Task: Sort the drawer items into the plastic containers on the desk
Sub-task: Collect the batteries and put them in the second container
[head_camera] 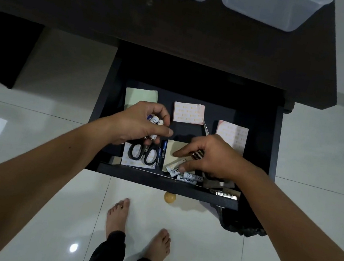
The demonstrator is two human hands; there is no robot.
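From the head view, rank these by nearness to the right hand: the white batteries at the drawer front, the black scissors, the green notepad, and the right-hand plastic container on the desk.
From the right hand:
1. White batteries, under its fingertips at the drawer front.
2. Black scissors, to its left, front of the drawer.
3. Green notepad, back left of the drawer.
4. Right-hand plastic container, up on the desk.

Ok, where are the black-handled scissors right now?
In the head view, the black-handled scissors lie in the open dark drawer, front left, on a white patterned pad, just below the left hand and left of a blue battery.
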